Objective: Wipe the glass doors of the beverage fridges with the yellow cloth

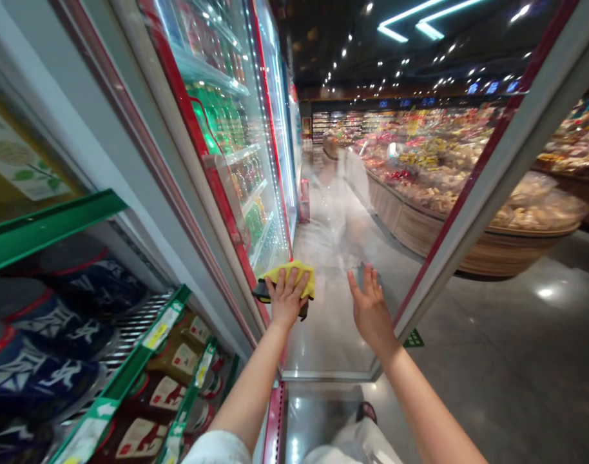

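Observation:
A glass door [333, 351] of a refrigerated cabinet stands open in front of me, its pale metal frame [461, 225] slanting up to the right. Low on the inner face of the glass, my left hand [289, 293] presses a yellow cloth [304, 274] with a dark grey underside, fingers spread over it. My right hand [372, 309] is raised at the lower right of the pane, holding nothing, fingers extended. It is close to the glass; whether it touches I cannot tell. Blurred whitish reflections cover the middle of the pane.
On my left, shelves with green price rails [166, 322] hold dark blue bottles [38, 367] and brown bottles [152, 393]. Through the glass appear a red-edged drinks cooler [227, 129] and a wood-sided display bin [410, 219] heaped with packaged goods. My sandalled foot [366, 411] is on the floor below.

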### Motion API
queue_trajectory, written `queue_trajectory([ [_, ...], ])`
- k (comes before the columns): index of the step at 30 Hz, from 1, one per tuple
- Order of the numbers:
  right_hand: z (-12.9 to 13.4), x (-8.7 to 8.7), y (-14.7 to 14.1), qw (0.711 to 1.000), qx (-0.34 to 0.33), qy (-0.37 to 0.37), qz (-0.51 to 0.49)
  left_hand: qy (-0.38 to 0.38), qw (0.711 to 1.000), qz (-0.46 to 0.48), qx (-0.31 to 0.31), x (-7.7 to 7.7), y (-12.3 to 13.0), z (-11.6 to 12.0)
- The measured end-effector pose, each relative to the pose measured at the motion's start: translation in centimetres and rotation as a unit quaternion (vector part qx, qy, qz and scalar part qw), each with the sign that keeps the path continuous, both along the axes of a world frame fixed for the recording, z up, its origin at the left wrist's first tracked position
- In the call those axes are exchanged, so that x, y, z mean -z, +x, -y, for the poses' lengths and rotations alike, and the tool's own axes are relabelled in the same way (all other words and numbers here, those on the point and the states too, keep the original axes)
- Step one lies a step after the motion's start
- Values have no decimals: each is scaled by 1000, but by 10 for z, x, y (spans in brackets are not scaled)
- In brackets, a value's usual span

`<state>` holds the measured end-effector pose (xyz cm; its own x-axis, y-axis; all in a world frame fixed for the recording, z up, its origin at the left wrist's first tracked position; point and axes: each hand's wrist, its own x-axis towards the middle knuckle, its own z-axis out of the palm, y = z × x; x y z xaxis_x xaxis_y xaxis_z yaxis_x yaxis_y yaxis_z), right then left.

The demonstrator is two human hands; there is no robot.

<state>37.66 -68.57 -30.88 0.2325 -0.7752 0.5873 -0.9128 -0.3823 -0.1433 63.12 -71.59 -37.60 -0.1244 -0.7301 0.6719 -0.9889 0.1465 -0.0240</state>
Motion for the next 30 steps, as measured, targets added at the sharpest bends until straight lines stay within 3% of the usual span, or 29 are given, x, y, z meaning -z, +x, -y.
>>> queue_trajectory([
  [3,-3,-1,-3,999,16,25,-25,3,996,-64,-62,21,-3,-12],
  [7,-6,-11,-6,994,39,74,-66,36,998,-53,-26,34,3,-16],
  [12,-7,-26,-2,985,55,131,-94,3,991,-94,-93,20,25,-13],
  [15,-4,-30,-1,984,61,141,-91,-35,978,-133,-159,20,18,-17],
  [18,0,-26,-2,983,64,149,-87,-57,970,-150,-185,21,9,-17],
  [22,9,-14,-2,988,46,139,-51,-68,968,-153,-187,-2,12,-6],
  [25,14,-5,2,997,14,77,3,-92,966,-165,-177,-21,14,2],
  [27,16,-1,4,999,-4,39,25,-115,968,-162,-154,-22,12,3],
  [30,21,1,3,1000,-7,21,21,-130,977,-127,-110,-7,13,-4],
])
